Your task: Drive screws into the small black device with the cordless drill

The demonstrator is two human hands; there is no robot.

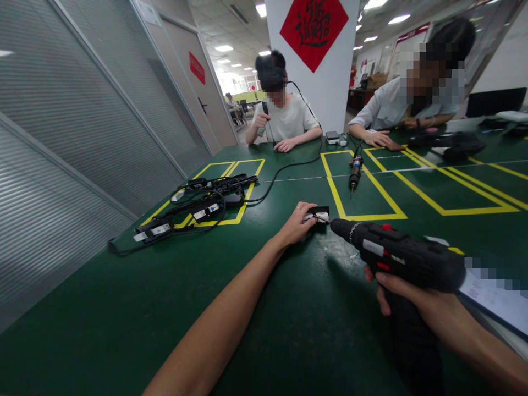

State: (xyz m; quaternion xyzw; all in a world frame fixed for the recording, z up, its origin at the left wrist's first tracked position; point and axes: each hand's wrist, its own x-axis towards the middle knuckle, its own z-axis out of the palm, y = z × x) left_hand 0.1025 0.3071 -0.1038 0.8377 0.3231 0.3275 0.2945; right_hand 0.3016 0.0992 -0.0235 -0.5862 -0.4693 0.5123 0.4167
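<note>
My right hand [406, 289] is wrapped round the grip of a black cordless drill [396, 250] with red details. The drill points left, and its thin bit reaches a small black part with a white label [322, 213] on the table. Whether the bit touches the part or only lies in front of it, I cannot tell. My left hand [296, 224], with a ring on one finger, grips the left side of that part and presses it to the table. The fingertips partly cover the part.
Black cables and adapters [206, 206] with white labels lie at left on the green table [165, 319]. Yellow tape frames mark the surface, one holding a screwdriver-like tool [355, 173]. Two people sit opposite. Papers [497, 294] lie at right, beyond the drill.
</note>
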